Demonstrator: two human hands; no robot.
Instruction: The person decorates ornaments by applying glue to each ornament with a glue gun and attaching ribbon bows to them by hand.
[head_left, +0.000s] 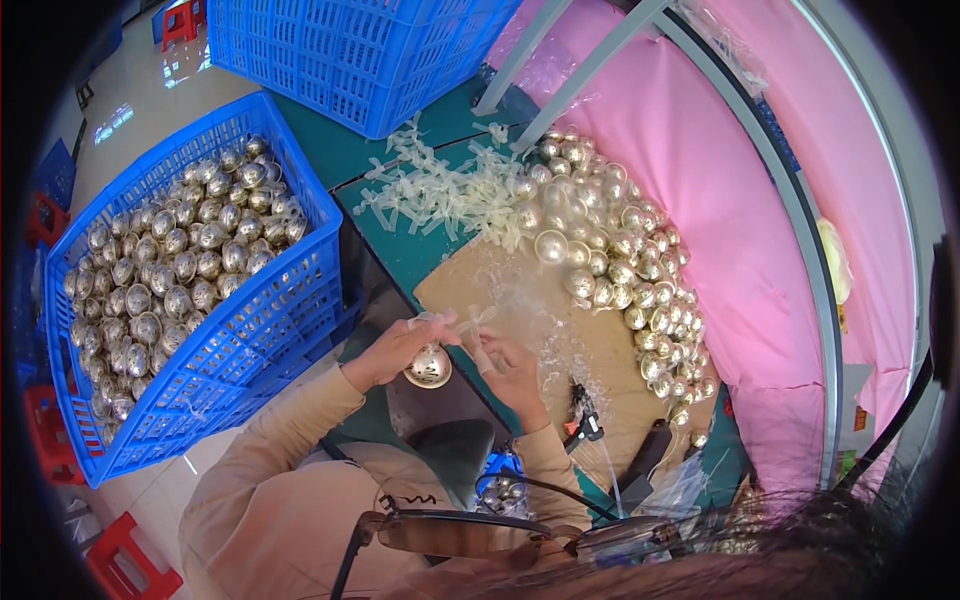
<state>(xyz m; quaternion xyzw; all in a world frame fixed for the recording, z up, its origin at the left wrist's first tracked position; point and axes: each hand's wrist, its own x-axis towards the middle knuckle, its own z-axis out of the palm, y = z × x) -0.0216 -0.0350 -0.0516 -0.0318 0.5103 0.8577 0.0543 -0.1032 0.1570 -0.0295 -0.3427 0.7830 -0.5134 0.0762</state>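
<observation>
My left hand [393, 350] is closed in a pinch at the top of a shiny pale-gold ball ornament [428, 367] with dark markings, which hangs just below the fingers. Close beside it, my right hand [512, 378] pinches a translucent whitish ribbon bow [476, 322]. The bow's loops stand up between the two hands, near the ball's top. My fingertips partly hide where bow and ball come together. Both hands are over the table's near left edge.
A blue crate [215, 350] full of similar balls stands left; another blue crate [370, 60] is at the back. Loose ribbon bows [430, 185] and piled gold balls [610, 235] lie beyond a cardboard sheet [470, 275]. A black tool [583, 415] stands at right, near grey frame bars [600, 70].
</observation>
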